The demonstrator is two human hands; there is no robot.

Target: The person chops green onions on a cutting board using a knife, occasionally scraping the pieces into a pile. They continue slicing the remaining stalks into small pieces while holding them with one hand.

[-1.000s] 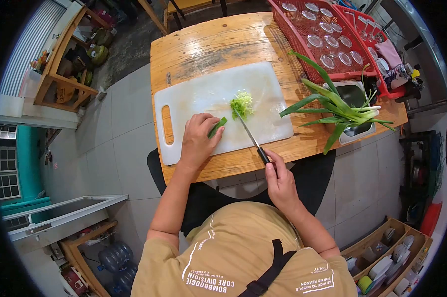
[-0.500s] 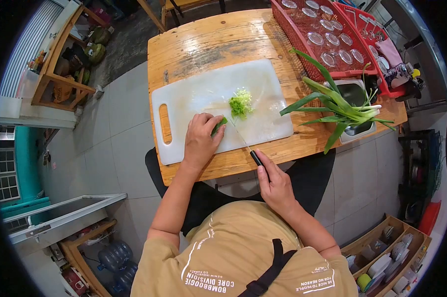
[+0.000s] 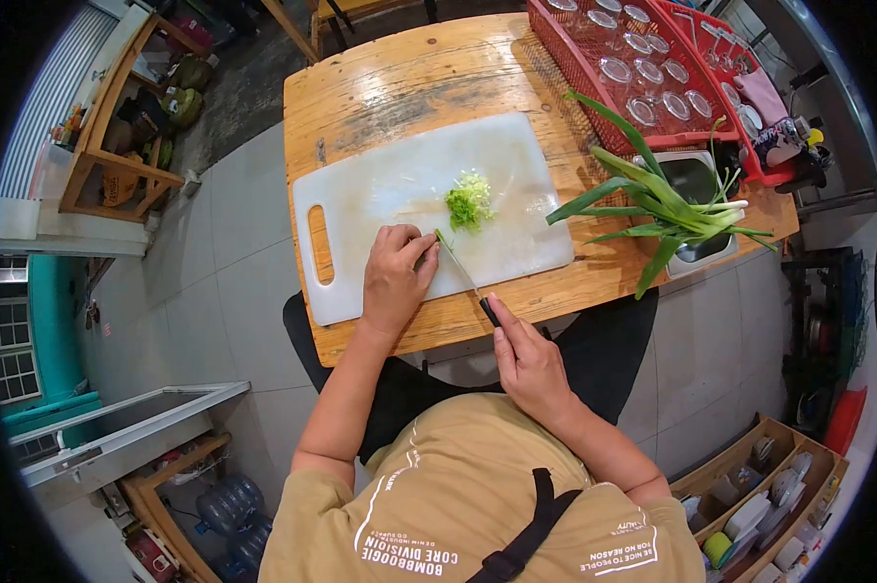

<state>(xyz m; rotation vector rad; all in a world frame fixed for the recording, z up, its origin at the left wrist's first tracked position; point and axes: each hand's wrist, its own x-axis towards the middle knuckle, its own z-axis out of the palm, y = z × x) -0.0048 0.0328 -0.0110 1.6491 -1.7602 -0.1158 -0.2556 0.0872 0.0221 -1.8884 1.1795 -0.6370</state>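
Observation:
A white cutting board (image 3: 361,194) lies on the wooden table. On it sits a small heap of chopped green onion (image 3: 470,204), pale at the far side and darker green nearer me. My left hand (image 3: 398,272) is closed on a piece of green onion, mostly hidden under the fingers, near the board's front edge. The knife (image 3: 462,270) is in my right hand (image 3: 534,360), which wraps round its black handle. Its blade slants up and left over the board, with the tip beside my left fingertips.
Whole green onions (image 3: 672,209) lie across a metal container (image 3: 696,180) at the table's right. Behind stands a red crate (image 3: 579,68) of upturned glasses, with another red basket (image 3: 720,58) of utensils beside it. The wooden table (image 3: 409,73) ends close to my lap.
The knife and my right hand have shifted slightly left, bringing the blade closer to my left fingers. Less of the green onion shows in my left hand.

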